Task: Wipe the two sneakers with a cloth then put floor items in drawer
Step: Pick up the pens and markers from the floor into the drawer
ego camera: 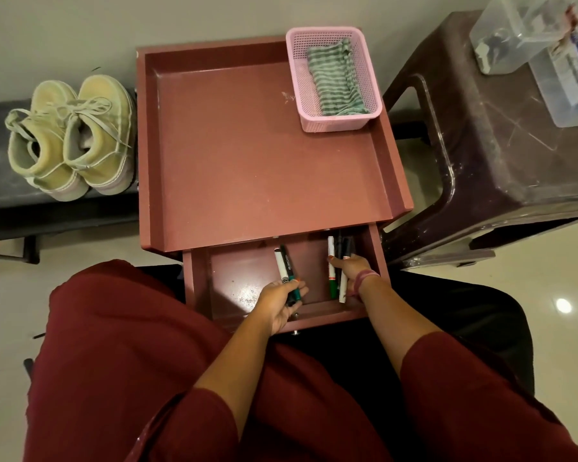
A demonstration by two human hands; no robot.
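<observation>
The drawer (pixel 241 281) of a reddish-brown cabinet (pixel 247 155) is pulled open toward me. My left hand (pixel 279 303) is inside it, shut on a few markers (pixel 286 270) that point away from me. My right hand (pixel 349 271) is at the drawer's right side, shut on several more markers (pixel 336 258). Two pale yellow-green sneakers (pixel 70 135) stand side by side on a dark low bench (pixel 0 191) left of the cabinet. A green striped cloth (pixel 336 78) lies folded in a pink basket (pixel 331 121) on the cabinet's top right corner.
A dark brown plastic stool (pixel 491 168) stands right of the cabinet with clear plastic boxes (pixel 548 48) on it. My knees in dark red cloth fill the foreground. A small dark item (pixel 39 335) lies on the pale tiled floor at left.
</observation>
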